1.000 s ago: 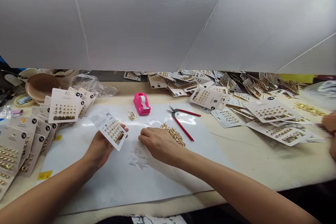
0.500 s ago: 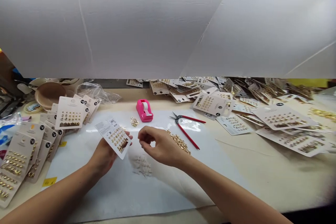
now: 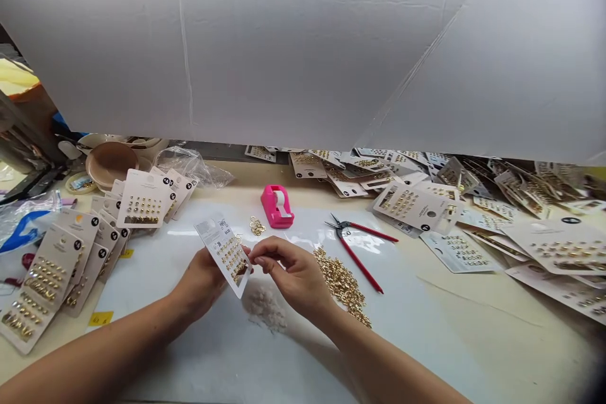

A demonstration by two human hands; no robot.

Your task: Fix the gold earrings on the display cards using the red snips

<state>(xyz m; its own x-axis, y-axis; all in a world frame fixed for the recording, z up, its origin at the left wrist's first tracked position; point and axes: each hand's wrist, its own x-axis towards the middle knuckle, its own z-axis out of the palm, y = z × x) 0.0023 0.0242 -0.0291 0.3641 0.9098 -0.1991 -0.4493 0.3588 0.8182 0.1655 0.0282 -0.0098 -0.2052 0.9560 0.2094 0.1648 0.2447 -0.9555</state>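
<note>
My left hand (image 3: 201, 284) is closed round a white earring card (image 3: 222, 251), held tilted above the white work sheet. Rows of gold earring pieces show on the side of the card facing me. My right hand (image 3: 296, 271) pinches with thumb and forefinger at the card's right edge; whatever is between those fingertips is too small to make out. A pile of small gold earring backs or similar pieces (image 3: 343, 287) lies just right of my right hand. Beneath the two hands sits a small heap of whitish bits (image 3: 266, 309).
A pink tape dispenser (image 3: 278, 207) and red-handled pliers (image 3: 360, 249) lie beyond my hands, with gold rings (image 3: 257, 225) by the dispenser. Earring cards stand in stacks at left (image 3: 144, 199) and in a heap at right (image 3: 416, 205). A large white panel (image 3: 293, 44) overhangs the back.
My right hand has come up to the card's right edge, closing the gap between them. The view has shifted, so the table things appear farther right. My left hand still holds the card.
</note>
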